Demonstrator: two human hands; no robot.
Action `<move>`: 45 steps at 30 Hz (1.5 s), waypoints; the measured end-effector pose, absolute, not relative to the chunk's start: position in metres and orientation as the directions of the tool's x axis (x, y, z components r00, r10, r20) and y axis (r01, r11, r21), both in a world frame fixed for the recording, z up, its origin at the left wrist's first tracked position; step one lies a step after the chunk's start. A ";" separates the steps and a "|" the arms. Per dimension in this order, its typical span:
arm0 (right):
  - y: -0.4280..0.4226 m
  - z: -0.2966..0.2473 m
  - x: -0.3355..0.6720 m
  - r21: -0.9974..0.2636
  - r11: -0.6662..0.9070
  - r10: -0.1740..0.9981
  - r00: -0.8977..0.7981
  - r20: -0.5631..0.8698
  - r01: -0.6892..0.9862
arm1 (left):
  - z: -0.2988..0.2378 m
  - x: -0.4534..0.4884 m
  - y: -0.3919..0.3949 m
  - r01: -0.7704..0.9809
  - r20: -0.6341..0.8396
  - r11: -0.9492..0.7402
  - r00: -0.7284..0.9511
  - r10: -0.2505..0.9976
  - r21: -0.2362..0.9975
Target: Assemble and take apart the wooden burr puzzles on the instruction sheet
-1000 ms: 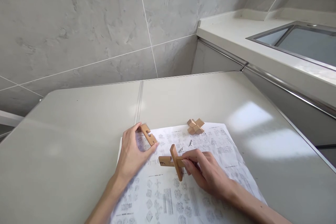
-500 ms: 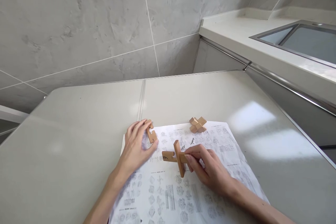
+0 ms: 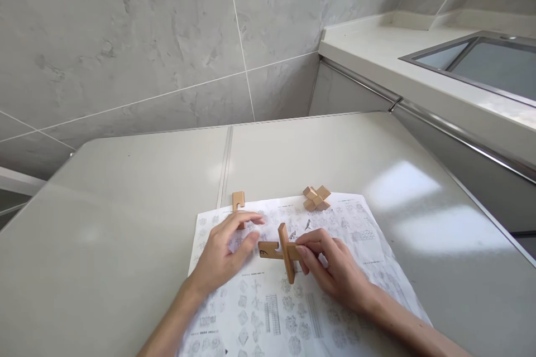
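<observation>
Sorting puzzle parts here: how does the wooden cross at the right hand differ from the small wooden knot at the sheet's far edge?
The wooden cross is two long flat slats slotted together; the small wooden knot is a compact cluster of short blocks. The cross is pinched by the right hand; the knot lies untouched, apart from both hands. Both are pale wood, over the printed sheet.
</observation>
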State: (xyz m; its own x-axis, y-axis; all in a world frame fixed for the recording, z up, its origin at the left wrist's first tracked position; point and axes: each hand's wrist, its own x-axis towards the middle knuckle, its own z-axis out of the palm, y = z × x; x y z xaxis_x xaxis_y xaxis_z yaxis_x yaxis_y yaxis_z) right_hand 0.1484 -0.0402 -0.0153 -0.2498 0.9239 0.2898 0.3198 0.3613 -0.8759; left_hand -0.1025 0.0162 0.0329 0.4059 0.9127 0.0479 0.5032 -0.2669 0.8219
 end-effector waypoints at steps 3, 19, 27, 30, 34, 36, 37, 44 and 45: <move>-0.041 -0.014 0.148 -0.920 0.307 0.937 -0.247 0.247 0.245 | 0.033 -0.098 0.011 0.494 -0.100 -0.179 0.487 0.868 0.851; -0.023 0.007 0.163 -0.875 -0.393 0.726 -0.679 -0.108 -0.281 | 0.039 -0.092 0.009 0.239 -0.283 0.175 0.564 0.775 0.955; -0.022 -0.008 0.163 -0.819 -0.438 0.738 -0.669 -0.091 -0.371 | 0.041 -0.091 0.008 0.285 -0.313 0.182 0.531 0.787 0.941; -0.022 -0.008 0.162 -0.810 -0.446 0.748 -0.656 -0.104 -0.381 | 0.040 -0.091 0.009 0.283 -0.319 0.194 0.516 0.795 0.939; -0.022 -0.006 0.161 -0.802 -0.470 0.773 -0.611 -0.171 -0.370 | 0.041 -0.091 0.010 0.291 -0.317 0.189 0.496 0.809 0.938; -0.022 -0.006 0.161 -0.798 -0.477 0.779 -0.598 -0.190 -0.368 | 0.040 -0.091 0.010 0.290 -0.316 0.189 0.492 0.811 0.938; -0.022 -0.006 0.161 -0.797 -0.480 0.778 -0.598 -0.193 -0.366 | 0.040 -0.091 0.010 0.288 -0.316 0.190 0.493 0.811 0.938; -0.021 -0.003 0.162 -0.801 -0.474 0.784 -0.590 -0.195 -0.366 | 0.038 -0.092 0.010 0.264 -0.303 0.192 0.489 0.818 0.945; -0.021 -0.002 0.162 -0.799 -0.473 0.786 -0.587 -0.194 -0.370 | 0.038 -0.092 0.010 0.261 -0.300 0.190 0.488 0.820 0.946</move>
State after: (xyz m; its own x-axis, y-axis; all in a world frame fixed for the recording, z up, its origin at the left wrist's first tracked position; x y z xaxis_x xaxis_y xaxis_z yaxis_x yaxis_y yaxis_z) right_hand 0.1621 -0.0206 -0.0019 -0.5869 0.7861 -0.1942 -0.3697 -0.4735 -0.7995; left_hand -0.0919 0.0103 0.0381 0.4884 0.8195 -0.2996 0.2614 0.1902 0.9463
